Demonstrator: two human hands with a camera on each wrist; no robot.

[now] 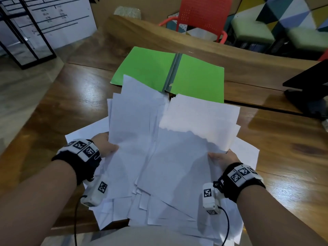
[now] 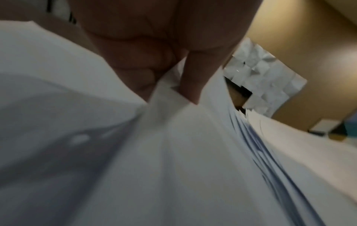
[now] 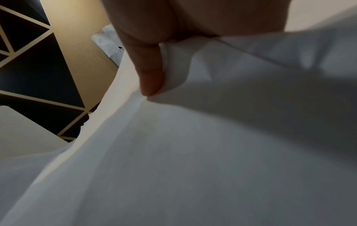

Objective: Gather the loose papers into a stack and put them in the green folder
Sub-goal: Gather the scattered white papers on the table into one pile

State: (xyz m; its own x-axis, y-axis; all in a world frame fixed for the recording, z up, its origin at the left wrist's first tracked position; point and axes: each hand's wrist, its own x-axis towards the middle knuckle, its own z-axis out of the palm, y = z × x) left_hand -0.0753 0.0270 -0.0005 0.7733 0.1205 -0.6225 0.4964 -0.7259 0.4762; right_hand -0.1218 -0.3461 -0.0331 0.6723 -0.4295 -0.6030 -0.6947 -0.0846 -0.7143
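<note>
A loose, fanned bundle of white papers (image 1: 159, 148) is lifted off the wooden table (image 1: 53, 107) between both hands. My left hand (image 1: 108, 147) grips its left edge, thumb on top; close up, the thumb (image 2: 191, 85) presses the sheets (image 2: 173, 152). My right hand (image 1: 221, 158) grips the right edge, and its thumb (image 3: 150, 76) pinches the papers (image 3: 193, 152). The green folder (image 1: 159, 70) lies open flat on the table just beyond the bundle, whose far corners overlap its near edge. More sheets (image 1: 248, 150) stick out beneath.
A black monitor base (image 1: 308, 91) stands at the right of the table. A red chair (image 1: 200, 16) and a green-cushioned seat (image 1: 253, 31) are behind the far edge. A black metal frame (image 1: 23, 41) stands on the floor at left.
</note>
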